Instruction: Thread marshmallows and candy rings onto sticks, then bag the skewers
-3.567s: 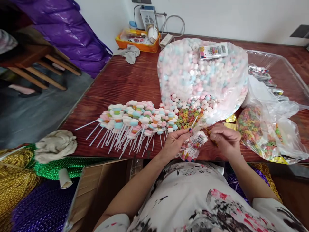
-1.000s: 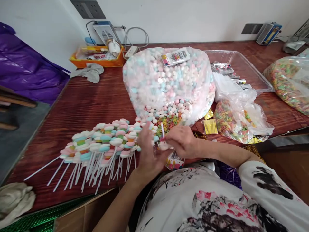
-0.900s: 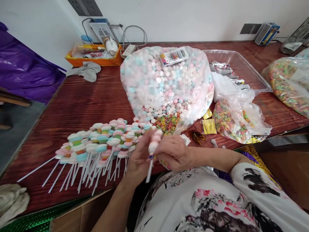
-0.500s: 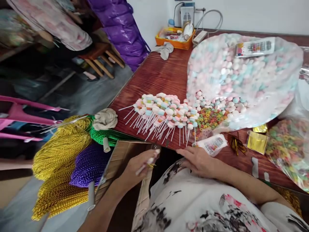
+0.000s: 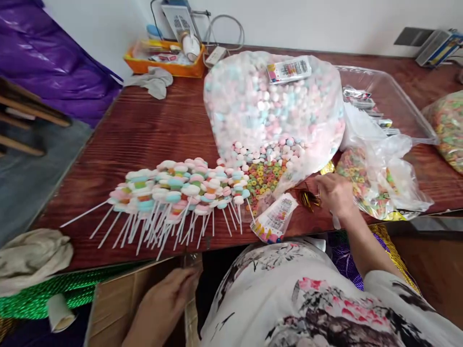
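My right hand [image 5: 334,193] rests on the wooden table [image 5: 152,130], its fingertips on a small heap of gold twist ties [image 5: 307,198]; whether it pinches one is hidden. Below the table edge, my left hand [image 5: 162,303] hangs over an open cardboard box [image 5: 115,299], no stick showing in it. A pile of marshmallow skewers [image 5: 181,188] lies to the left. A big clear bag of pastel marshmallows [image 5: 271,106] spills onto coloured cereal rings [image 5: 264,176]. A packet of printed sleeves [image 5: 275,219] lies at the front edge.
A smaller bag of cereal rings [image 5: 376,183] sits right of my hand, a clear plastic tray [image 5: 390,96] behind it. An orange tray [image 5: 166,58] and grey cloth [image 5: 154,82] are at the back. A beige cloth [image 5: 32,255] and green cord [image 5: 36,299] lie lower left.
My left hand carried a wrapped skewer down to the cardboard box and no longer shows it. My right hand moved right along the table to the gold ties.
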Available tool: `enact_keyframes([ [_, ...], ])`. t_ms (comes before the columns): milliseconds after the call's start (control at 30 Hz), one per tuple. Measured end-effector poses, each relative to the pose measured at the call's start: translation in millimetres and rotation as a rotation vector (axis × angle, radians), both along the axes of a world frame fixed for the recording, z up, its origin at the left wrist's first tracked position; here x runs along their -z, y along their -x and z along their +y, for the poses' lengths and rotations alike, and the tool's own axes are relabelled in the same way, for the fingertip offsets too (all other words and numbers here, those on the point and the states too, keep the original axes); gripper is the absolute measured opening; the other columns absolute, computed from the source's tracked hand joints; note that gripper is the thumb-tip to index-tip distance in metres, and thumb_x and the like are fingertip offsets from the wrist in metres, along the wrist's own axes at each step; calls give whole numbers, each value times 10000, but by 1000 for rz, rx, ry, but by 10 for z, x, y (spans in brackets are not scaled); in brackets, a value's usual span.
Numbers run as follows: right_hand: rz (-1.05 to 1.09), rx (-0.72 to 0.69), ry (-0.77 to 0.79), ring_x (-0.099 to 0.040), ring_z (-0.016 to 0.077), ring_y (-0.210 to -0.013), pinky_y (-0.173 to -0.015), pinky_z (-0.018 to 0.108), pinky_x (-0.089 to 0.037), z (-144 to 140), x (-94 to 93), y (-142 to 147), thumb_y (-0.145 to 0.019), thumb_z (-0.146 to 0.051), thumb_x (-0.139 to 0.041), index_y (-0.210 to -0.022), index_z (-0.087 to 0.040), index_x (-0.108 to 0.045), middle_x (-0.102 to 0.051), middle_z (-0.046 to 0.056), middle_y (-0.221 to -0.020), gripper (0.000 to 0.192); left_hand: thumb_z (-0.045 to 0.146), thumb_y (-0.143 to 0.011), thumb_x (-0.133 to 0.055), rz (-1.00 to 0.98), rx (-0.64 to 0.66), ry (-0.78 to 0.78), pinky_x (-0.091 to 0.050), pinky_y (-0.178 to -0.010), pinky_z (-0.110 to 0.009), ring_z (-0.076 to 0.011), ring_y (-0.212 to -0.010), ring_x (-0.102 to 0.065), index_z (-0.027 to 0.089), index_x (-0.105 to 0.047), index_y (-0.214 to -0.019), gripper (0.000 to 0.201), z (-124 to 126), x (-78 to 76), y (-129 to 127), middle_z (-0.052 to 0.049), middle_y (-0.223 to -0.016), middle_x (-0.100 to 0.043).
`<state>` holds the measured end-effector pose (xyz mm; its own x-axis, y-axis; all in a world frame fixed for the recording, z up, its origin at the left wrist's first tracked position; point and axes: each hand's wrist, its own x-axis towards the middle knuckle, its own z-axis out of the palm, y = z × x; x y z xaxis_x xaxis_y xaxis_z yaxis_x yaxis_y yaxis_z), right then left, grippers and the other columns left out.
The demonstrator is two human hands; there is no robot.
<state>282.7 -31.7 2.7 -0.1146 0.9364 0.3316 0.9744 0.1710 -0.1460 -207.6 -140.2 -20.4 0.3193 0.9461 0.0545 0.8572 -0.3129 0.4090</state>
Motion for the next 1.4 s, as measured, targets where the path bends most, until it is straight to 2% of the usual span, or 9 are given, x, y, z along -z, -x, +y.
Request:
enact_keyframes([
  [100,-17,223,-63,-619,196,-719,-619,294,-358,-145,-32,-394,-949,-253,-522,-842,-168,-771,-732,96,-818,284,200,-922,-554,-80,189,-282,-575,-788,-286,-183,-823,-718,248,-669,-1093,211,190,-486,-644,-37,-952,-755],
  [233,14,89,36,-629,190,-712,-615,293,-366,-268,94,-386,-937,-264,-540,-817,-180,-773,-733,84,-819,275,152,-930,-541,14,265,-372,-542,-749,-293,-174,-792,-661,187,-655,-996,136,502,-771,-1347,-60,-876,-709],
  [333,80,-26,89,-638,185,-734,-638,284,-386,-325,201,-136,-954,-264,-541,-860,-183,-768,-722,74,-801,258,222,-961,-514,75,377,-222,-517,-695,-300,-182,-767,-632,179,-624,-815,189,705,-578,-1914,-61,-805,-664],
  [467,97,-50,91,-613,179,-722,-647,285,-372,-360,273,113,-977,-244,-514,-854,-188,-748,-702,67,-795,270,316,-937,-594,113,296,-163,-517,-747,-363,-246,-888,-632,160,-621,-846,183,928,-87,-2479,-118,-921,-667],
  [600,178,-114,73,-570,166,-684,-653,290,-363,-423,296,170,-983,-220,-513,-865,-172,-730,-672,56,-754,251,241,-975,-504,-9,307,-216,-510,-805,-353,-215,-883,-615,160,-624,-812,217,1150,292,-2501,-104,-902,-650],
  [733,245,-146,70,-562,165,-695,-666,289,-366,-442,352,153,-988,-204,-511,-876,-161,-716,-666,50,-757,237,183,-984,-433,-67,429,-308,-503,-761,-313,-188,-822,-597,149,-658,-842,268,1257,401,-2346,-82,-827,-622],
  [867,240,-189,90,-550,171,-718,-674,299,-358,-476,370,193,-985,-191,-502,-873,-161,-715,-662,60,-775,243,94,-945,-414,76,597,-332,-495,-775,-343,-210,-846,-580,132,-671,-943,260,1227,295,-2292,-107,-905,-642],
  [1067,38,-564,397,-547,190,-813,-722,337,-334,-674,317,517,-910,-174,-598,-931,-177,-736,-685,81,-883,140,4,-839,-472,126,639,-82,-498,-843,-339,-215,-935,-586,160,-699,-929,289,1334,43,-2265,-91,-936,-651],
  [1400,-25,-431,590,-624,236,-925,-758,342,-375,-588,326,1001,-959,-176,-483,-1280,-178,-650,-728,133,-1045,362,217,-898,-578,276,698,67,-437,-1031,-470,-311,-1118,-549,112,-697,-830,173,1415,-352,-2400,-167,-1057,-663],
])
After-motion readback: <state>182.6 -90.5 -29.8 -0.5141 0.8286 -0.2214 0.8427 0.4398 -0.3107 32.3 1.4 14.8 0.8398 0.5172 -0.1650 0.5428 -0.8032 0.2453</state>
